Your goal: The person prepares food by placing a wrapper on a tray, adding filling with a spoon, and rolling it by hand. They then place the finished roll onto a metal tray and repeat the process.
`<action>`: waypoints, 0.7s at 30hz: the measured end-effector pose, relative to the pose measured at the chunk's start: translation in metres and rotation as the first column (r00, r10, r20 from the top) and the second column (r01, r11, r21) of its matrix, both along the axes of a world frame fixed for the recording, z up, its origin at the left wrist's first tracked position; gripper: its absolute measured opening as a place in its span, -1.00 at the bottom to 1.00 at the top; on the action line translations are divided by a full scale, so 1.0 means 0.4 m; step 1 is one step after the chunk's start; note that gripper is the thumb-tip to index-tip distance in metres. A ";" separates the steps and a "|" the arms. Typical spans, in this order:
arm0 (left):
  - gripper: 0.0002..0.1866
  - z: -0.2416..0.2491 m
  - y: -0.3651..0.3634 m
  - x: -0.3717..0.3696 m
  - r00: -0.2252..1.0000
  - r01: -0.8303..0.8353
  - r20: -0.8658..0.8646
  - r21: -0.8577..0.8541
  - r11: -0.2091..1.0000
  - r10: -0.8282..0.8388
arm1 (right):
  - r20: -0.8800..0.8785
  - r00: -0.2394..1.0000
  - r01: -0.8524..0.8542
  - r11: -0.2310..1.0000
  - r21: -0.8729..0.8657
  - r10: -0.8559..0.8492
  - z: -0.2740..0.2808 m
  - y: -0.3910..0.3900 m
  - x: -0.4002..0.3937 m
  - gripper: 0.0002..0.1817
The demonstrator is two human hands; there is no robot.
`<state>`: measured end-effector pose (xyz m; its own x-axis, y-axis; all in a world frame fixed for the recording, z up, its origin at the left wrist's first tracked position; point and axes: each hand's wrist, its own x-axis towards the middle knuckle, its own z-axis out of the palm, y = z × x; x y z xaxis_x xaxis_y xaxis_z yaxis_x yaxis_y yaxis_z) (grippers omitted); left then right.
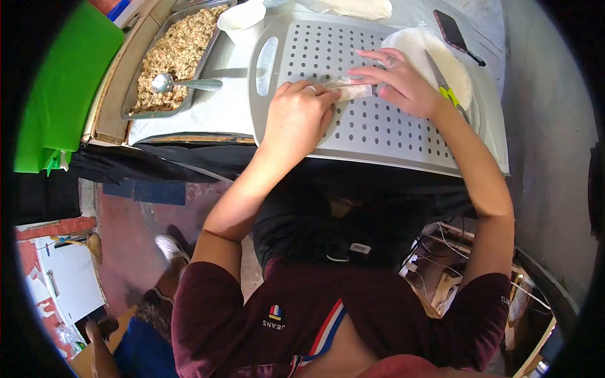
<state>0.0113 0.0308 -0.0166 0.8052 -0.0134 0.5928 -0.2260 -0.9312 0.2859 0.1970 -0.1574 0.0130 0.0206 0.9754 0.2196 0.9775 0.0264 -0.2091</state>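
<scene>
A thin pale rolled wrapper (357, 92) lies on the grey perforated board (391, 135). My left hand (297, 116) has its fingers curled together over the roll's left end. Just right of it, my right hand (403, 79) has its fingers apart, with fingertips touching the roll's upper and right part. Round white wrapper sheets (463, 79) are beneath and beside my right hand, and scissors with yellow-green handles (446, 91) rest on them.
A metal tray (129, 104) of chopped filling holds a spoon (189, 84) at the left. A white cup (242, 24) stands behind the board, and a phone (449, 30) lies at back right. Another person's leg and shoe (169, 247) show at lower left.
</scene>
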 end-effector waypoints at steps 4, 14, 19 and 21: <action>-0.76 0.003 -0.002 0.001 1.000 -0.003 0.000 0.000 1.000 0.003 | 0.140 0.989 -0.060 0.998 0.025 0.056 0.021 -0.042 0.027 -0.56; -0.78 -0.001 0.000 0.005 1.000 0.014 0.021 -0.029 0.999 -0.013 | 0.071 0.995 0.018 0.854 0.520 -0.064 -0.007 0.424 0.033 -0.55; -0.81 -0.007 0.008 0.007 0.999 0.025 0.022 -0.042 0.999 -0.024 | 0.280 0.945 0.140 0.982 0.129 -0.172 0.039 0.606 -0.013 -0.43; -0.83 -0.005 0.011 0.005 1.000 0.030 0.008 -0.048 0.998 -0.030 | 0.331 0.934 0.091 0.985 0.147 -0.136 0.009 0.629 -0.001 -0.25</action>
<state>0.0133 0.0352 -0.0187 0.8006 -0.0089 0.5992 -0.2557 -0.9093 0.3282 0.1965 0.0940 0.0167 0.0317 0.9343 0.3551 0.9876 -0.0840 0.1328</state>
